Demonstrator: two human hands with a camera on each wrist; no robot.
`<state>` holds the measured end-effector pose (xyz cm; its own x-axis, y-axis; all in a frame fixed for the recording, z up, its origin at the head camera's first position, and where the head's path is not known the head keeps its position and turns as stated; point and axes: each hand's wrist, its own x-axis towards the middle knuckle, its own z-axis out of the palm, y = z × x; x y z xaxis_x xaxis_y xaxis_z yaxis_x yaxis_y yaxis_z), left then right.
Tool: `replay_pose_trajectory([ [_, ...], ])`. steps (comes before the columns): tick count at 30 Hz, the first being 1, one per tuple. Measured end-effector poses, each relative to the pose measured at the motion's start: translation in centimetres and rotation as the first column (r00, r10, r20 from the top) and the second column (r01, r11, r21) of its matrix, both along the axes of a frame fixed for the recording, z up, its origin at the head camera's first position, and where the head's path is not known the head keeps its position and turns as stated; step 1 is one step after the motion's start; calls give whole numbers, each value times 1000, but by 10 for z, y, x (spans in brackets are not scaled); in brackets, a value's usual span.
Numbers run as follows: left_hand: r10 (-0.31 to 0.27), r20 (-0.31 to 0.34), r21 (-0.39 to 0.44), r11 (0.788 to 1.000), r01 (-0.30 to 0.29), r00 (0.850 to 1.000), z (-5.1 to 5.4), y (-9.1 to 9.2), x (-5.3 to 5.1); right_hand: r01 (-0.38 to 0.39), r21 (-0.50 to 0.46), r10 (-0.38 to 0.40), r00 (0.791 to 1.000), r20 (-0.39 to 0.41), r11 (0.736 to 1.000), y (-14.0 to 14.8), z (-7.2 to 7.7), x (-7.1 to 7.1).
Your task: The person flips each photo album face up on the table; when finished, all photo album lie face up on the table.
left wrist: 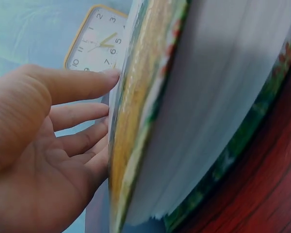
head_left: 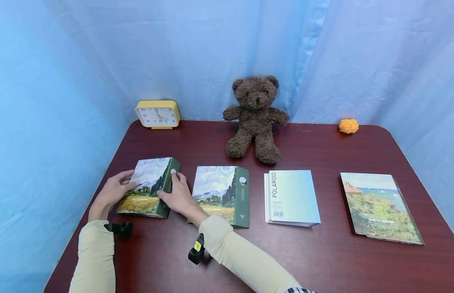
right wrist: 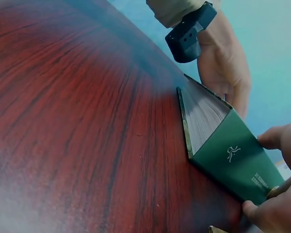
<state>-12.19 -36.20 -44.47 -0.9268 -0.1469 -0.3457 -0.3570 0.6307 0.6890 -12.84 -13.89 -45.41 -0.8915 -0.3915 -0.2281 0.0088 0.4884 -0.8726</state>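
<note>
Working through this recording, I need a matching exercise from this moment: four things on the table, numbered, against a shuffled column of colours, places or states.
Things:
1. Clock
2. Leftmost album
3. Teddy bear
4. POLAROID book

Descriptions:
A. Pale blue cover with a barcode
B. Dark brown and fuzzy
C. Touched by the left hand and right hand
D. Yellow casing

Pairs: 1-D, 2-C, 3-B, 4-A

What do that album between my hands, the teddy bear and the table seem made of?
Album: probably glossy laminated card, as the stiff cover catches light; pages look like paper. Teddy bear: likely matte plush, with shaggy brown pile. Table: wood or laminate, satiny, showing streaked grain.
</note>
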Motion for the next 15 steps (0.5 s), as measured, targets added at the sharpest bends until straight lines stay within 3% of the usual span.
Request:
replay_pose_trajectory([
  [7,13,-20,3,1000,-12,1000,-4,4,-3,1,-43,-1,1000,11,999,3,-2,0],
  [15,38,-42,17,999,-37,998,-4,8,2,17,-54,-17,1000,4,998,3,-1,2],
])
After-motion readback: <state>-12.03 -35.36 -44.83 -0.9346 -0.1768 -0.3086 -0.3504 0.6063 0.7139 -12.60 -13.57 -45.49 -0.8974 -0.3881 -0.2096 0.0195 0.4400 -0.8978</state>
